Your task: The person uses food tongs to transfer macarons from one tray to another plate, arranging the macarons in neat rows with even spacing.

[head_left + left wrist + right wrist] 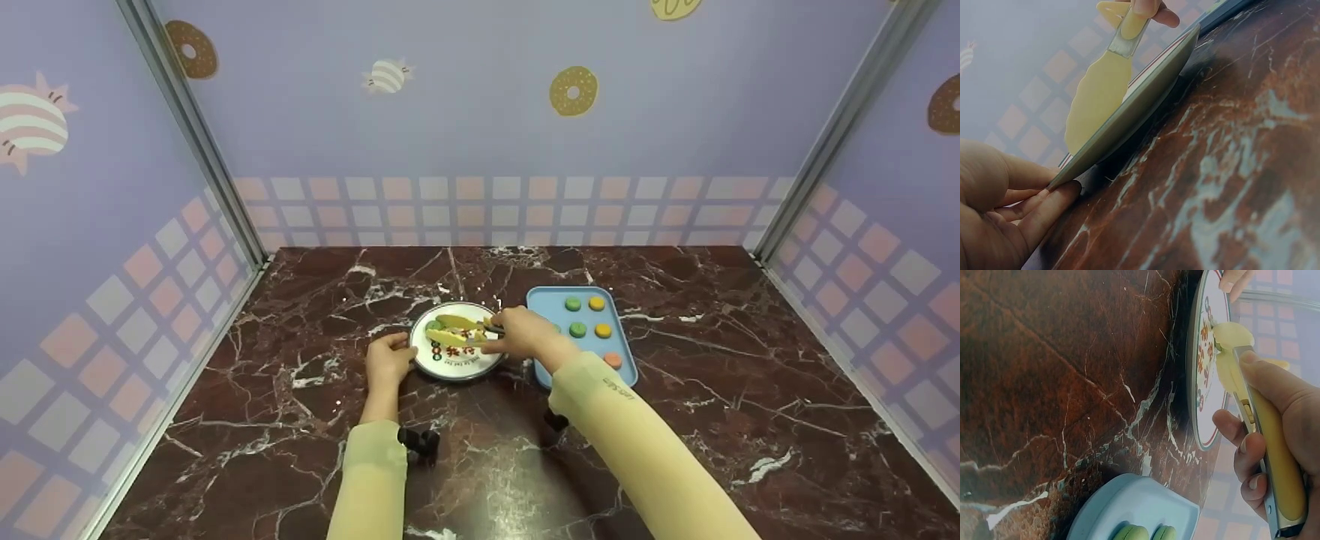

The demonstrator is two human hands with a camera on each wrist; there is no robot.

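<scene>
My left hand (388, 364) pinches the near-left rim of a round white plate (429, 362) with a dark edge and red printing; its thumb is above the rim and fingers lie below. My right hand (525, 334) grips yellow-handled tongs (1278, 455) with metal sides. Their broad yellow tips lean low over the plate, spread a little apart. A green macaron (433, 326) shows at the tips, mostly hidden by them in the right wrist view. I cannot tell whether the tongs squeeze it.
Right of the plate lies a light blue tray (541, 294), partly behind my right hand and sleeve. It holds several macarons: green (573, 304), yellow-orange (596, 303) and pink (612, 361). Dark red marbled tabletop (480, 465) surrounds both, with patterned walls (480, 135) behind and at the sides.
</scene>
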